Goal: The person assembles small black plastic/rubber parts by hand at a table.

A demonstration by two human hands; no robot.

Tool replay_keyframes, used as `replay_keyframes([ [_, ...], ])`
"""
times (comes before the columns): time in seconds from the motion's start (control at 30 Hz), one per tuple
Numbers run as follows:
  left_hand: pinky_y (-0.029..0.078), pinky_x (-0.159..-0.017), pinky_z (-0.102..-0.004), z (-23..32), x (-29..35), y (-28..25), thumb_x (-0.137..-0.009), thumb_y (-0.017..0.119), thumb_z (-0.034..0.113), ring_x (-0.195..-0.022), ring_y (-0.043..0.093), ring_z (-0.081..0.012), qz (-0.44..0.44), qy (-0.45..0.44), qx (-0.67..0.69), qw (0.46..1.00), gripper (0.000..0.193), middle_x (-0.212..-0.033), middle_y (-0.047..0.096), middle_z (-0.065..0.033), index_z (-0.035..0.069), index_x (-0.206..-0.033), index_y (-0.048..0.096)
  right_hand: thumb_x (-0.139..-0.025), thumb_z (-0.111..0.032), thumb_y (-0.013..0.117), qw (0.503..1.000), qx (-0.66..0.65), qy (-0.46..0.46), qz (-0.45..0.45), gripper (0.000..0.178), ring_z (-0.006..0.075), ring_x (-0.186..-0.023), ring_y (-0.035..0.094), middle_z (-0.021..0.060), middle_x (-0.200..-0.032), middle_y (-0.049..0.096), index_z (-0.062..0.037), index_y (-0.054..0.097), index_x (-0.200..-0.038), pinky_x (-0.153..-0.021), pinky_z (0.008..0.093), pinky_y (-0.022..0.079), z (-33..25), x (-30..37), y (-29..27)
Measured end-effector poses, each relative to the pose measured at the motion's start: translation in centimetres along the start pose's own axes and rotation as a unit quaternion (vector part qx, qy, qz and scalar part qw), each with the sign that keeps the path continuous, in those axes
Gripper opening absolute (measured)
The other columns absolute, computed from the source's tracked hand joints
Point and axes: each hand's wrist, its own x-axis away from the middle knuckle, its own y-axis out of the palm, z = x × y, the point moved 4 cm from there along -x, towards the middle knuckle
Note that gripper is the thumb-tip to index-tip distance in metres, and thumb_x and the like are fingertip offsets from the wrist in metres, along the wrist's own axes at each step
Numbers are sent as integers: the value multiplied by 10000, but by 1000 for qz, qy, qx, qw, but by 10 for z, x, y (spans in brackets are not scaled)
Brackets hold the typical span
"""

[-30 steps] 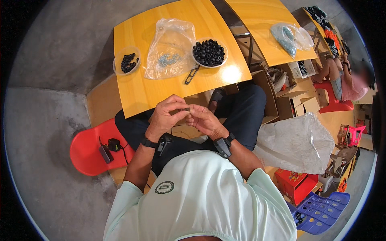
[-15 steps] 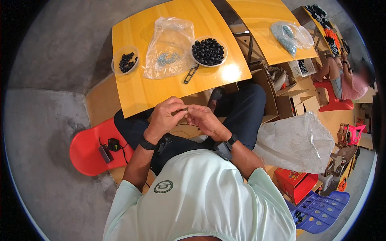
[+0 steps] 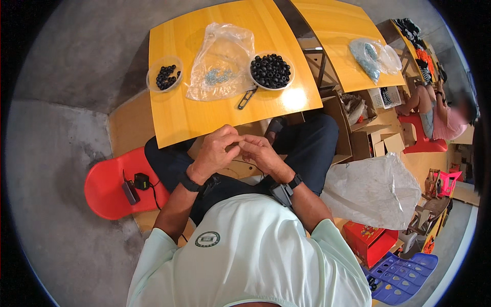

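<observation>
My left hand [image 3: 219, 152] and my right hand [image 3: 261, 153] meet over my lap, just off the near edge of the yellow table [image 3: 176, 120]. Both are closed in a pinch, fingertips touching each other. Whatever lies between the fingertips is too small to make out. On the table beyond stands a round clear tub [image 3: 287, 81] full of black beads [image 3: 269, 70]. A small black tool with a slotted handle [image 3: 247, 99] lies beside it. Left of the tub, small pale-blue pieces [image 3: 217, 76] rest on a clear plastic bag [image 3: 225, 43]. Another tub [image 3: 152, 82] at the left holds fewer black beads [image 3: 166, 78].
A red stool [image 3: 105, 192] with a black device is at my left. To my right are cardboard boxes [image 3: 381, 143], a white sack [image 3: 371, 189], a red box [image 3: 365, 240] and a blue plastic chair [image 3: 404, 279]. A person [image 3: 445, 120] sits at the far right.
The view has shifted slightly, so the table sits a little farther right. My hands stay pinched together, fingers slightly changed in position.
</observation>
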Motion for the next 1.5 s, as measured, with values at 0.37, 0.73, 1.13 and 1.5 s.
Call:
replay_keyframes([
  [0.37, 535, -705, -324, 3, -2, -2, -788, 795, 90, -794, 668, -240, -1, 39, 16, 999, 227, -906, 657, -95, -2, -981, 719, -1026, -271, 560, 985, -120, 83, -91, 309, 89, -757, 464, -6, -917, 607, -13, 602, -1190, -644, 236, 397, -8, 9, -6],
  [0.73, 539, -677, -303, 11, -2, -2, -790, 784, 70, -763, 668, -200, -7, -45, 66, 997, 261, -904, 670, -111, -21, -1024, 712, -1011, -343, 604, 975, -187, 57, -103, 353, 79, -739, 432, -41, -861, 556, -22, 633, -1153, -603, 227, 358, -6, 11, -1],
  [1.13, 525, -714, -370, 23, 1, -5, -822, 734, 98, -823, 647, -286, -28, 104, -81, 991, 249, -933, 615, -103, 38, -1052, 661, -1018, -281, 587, 950, -262, 75, -156, 289, 84, -714, 376, -13, -867, 487, -16, 600, -1136, -559, 217, 332, -2, 16, -3],
  [1.5, 522, -721, -376, 28, -3, -6, -808, 745, 70, -822, 637, -288, -55, 120, -67, 989, 271, -934, 608, -109, 27, -1055, 643, -1011, -272, 601, 965, -209, 47, -149, 304, 69, -676, 349, -35, -835, 470, -15, 605, -1174, -561, 210, 306, -6, 18, -3],
])
